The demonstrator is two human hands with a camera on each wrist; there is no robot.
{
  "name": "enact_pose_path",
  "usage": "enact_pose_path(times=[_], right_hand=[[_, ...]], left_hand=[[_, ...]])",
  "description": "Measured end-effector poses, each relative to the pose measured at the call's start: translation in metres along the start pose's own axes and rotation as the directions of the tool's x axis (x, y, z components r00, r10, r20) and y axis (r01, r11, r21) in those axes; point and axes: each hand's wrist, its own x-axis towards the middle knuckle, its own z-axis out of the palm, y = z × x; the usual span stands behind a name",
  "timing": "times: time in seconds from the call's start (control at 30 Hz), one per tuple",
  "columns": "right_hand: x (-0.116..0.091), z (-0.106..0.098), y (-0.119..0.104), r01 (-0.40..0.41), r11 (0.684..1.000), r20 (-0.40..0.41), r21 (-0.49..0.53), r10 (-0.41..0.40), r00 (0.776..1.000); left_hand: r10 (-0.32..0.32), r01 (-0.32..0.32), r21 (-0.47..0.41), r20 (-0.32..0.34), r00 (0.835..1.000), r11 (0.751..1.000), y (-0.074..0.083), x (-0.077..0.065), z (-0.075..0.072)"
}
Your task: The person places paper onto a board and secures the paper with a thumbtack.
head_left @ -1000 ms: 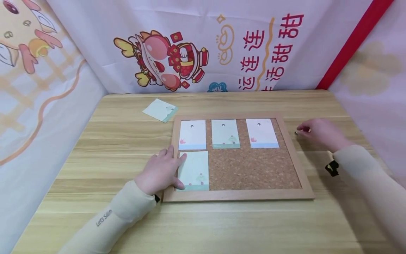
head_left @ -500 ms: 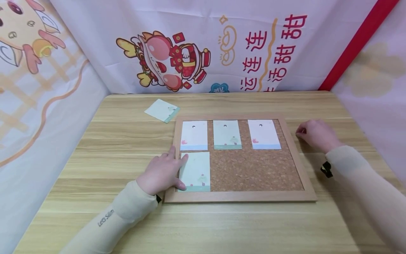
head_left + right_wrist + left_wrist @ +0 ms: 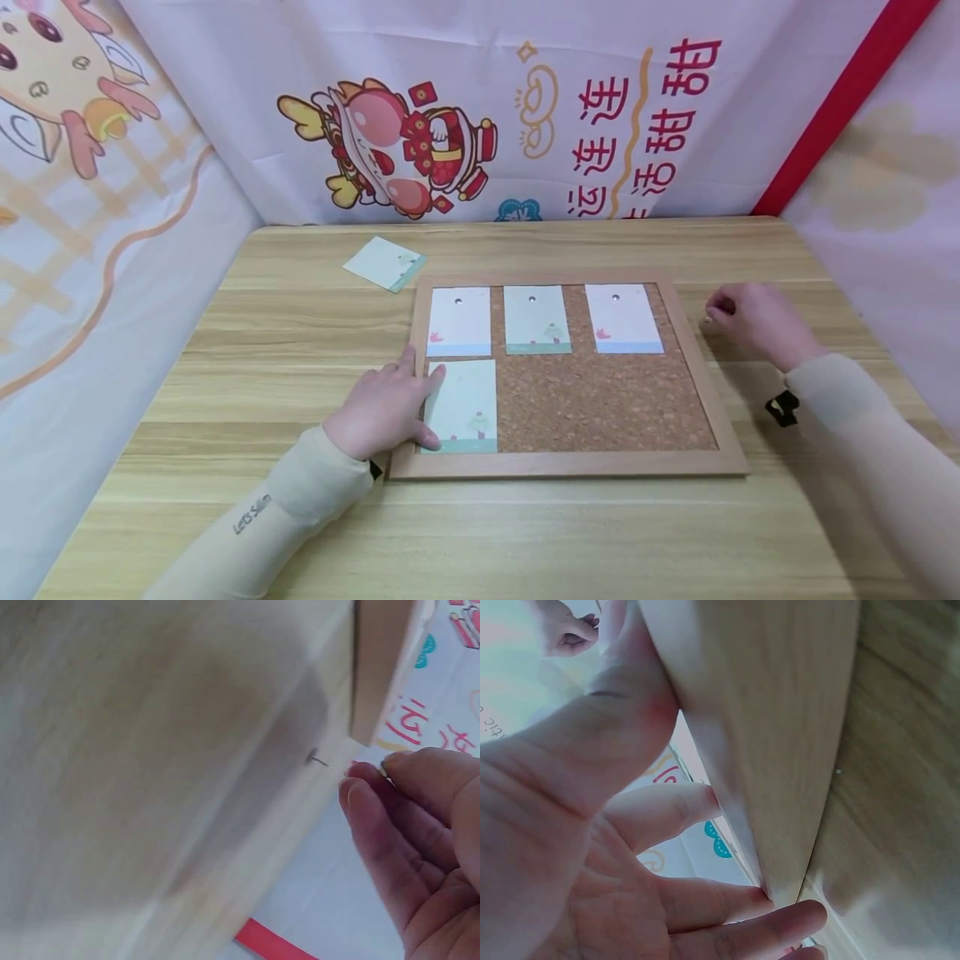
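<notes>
My left hand (image 3: 382,408) rests spread over the left side of a wood-framed cork board (image 3: 607,404). Its thumb and index finger touch a green-edged card (image 3: 461,404) at the lower left of the cork, while the other fingers lie along the frame, as the left wrist view (image 3: 630,847) also shows from the side. Just right of the board, my right hand (image 3: 765,321) pinches a small thumbtack (image 3: 385,771), mostly hidden between thumb and fingers. Another thumbtack (image 3: 312,756) lies on the tabletop near those fingertips in the right wrist view.
Along the top of the cork, a blue-edged card (image 3: 459,325), a green-edged card (image 3: 534,325) and another blue-edged card (image 3: 622,325) are each tacked up. A loose card (image 3: 385,263) lies behind the board's left corner. Printed cloth (image 3: 450,50) stands behind the table.
My right hand has stayed beside the board, dipping toward the table and shifting slightly at the fingertips. The left hand and the cards keep their places; the head view has shifted a little.
</notes>
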Motion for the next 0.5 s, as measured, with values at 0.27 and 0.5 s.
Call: enact_pose_path(times=[0.27,0.5], right_hand=[[-0.013,-0.011,-0.025,0.227,0.971,-0.279,-0.074,-0.239,0.930],[-0.020,-0.010,-0.062,0.506,0.843,-0.410,-0.184,-0.534,0.739]], left_hand=[[0.001,-0.001,0.001,-0.005,1.000,1.000,-0.001,0.000,0.001],[0.007,-0.007,0.005,-0.008,1.000,1.000,-0.001,0.000,0.001]])
